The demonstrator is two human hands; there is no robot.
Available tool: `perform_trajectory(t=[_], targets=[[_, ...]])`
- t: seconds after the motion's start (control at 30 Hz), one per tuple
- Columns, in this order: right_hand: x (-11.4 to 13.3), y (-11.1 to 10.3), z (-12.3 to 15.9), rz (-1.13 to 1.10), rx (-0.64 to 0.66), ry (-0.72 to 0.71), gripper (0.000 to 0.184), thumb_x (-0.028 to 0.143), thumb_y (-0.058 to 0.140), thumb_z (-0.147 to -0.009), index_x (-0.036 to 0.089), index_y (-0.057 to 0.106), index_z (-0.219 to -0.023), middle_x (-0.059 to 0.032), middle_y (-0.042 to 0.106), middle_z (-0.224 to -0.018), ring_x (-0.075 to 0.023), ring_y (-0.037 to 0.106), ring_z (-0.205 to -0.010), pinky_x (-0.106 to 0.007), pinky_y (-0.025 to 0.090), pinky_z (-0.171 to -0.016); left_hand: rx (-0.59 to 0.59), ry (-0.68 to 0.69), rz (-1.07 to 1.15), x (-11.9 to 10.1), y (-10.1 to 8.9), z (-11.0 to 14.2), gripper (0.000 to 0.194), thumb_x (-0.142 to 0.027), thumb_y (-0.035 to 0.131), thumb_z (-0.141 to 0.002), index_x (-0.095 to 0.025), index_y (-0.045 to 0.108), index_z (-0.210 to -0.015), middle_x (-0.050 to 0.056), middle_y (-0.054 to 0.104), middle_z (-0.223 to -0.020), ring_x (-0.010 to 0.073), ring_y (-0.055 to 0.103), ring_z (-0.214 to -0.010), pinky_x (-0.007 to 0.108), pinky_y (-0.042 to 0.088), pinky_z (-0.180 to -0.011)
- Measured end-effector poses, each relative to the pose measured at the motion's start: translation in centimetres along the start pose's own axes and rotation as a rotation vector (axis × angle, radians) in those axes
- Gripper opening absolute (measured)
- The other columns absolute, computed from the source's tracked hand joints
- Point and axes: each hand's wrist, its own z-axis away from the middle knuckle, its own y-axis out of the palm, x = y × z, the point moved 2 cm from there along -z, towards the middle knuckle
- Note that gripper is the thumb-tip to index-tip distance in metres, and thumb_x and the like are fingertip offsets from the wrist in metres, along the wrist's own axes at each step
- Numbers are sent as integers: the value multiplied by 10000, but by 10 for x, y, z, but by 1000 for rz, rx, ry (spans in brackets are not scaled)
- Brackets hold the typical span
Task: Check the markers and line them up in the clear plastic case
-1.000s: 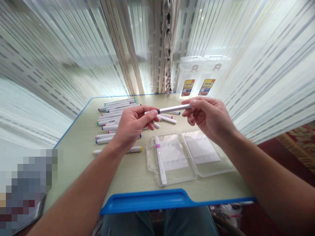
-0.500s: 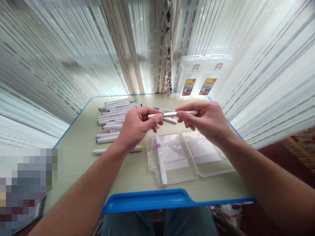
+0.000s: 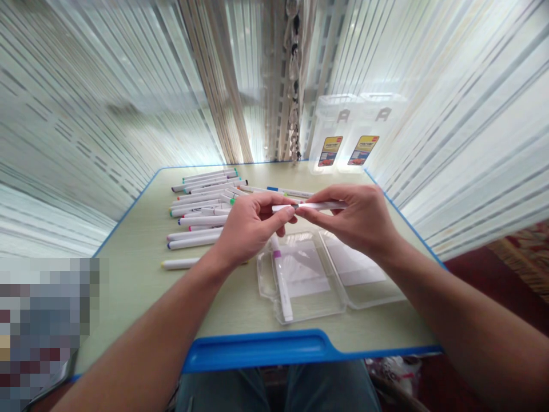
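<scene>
Both hands hold a white marker (image 3: 322,205) level above the table, one at each part of it. My left hand (image 3: 254,224) pinches its left end between thumb and fingers. My right hand (image 3: 358,214) grips the longer right part, fingertips close to my left ones. A dark band shows on the marker between them; whether a cap is on or off I cannot tell. Below lies an open clear plastic case (image 3: 309,312), and a white marker with a purple band (image 3: 281,280) rests in its left half.
Several white markers with coloured ends (image 3: 193,237) lie left on the pale table (image 3: 128,297), partly behind my left hand. A blue-banded marker (image 3: 289,191) lies farther back. Two clear labelled boxes (image 3: 328,123) stand at the back right. String curtains (image 3: 141,74) hang around the table.
My left hand has moved right with the marker. My right hand's fingers have come nearer the left ones, so the fingertips almost meet at the dark band.
</scene>
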Motion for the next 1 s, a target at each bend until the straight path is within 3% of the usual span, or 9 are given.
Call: perform_trajectory(t=[0.33,0.6,1.0], targets=[[0,-1,0,15,-3,19,268,451,812,-776,184,806,-746,-68,771,-687,-174,653,-569,-275,439,-542,46,24,-8,-3,2,1,271,-275,714,-849,-96,772,-1044,87,748,-816,141,654,-613,246,542,-556],[-4,1,-1,-41,14,79,313,471,785,-803,160,814,-776,-60,745,-645,-145,605,-535,-267,405,-524,-8,32,-31,-1,-6,0,239,-281,704,-873,-119,766,-1037,67,732,-797,131,644,-614,238,528,-566],[-5,0,-1,-37,-7,64,262,407,759,-831,152,818,-818,-38,715,-625,-127,562,-531,-263,385,-525,-76,-66,161,5,-15,-4,177,-212,679,-840,-118,733,-980,61,732,-808,119,642,-569,246,541,-588]])
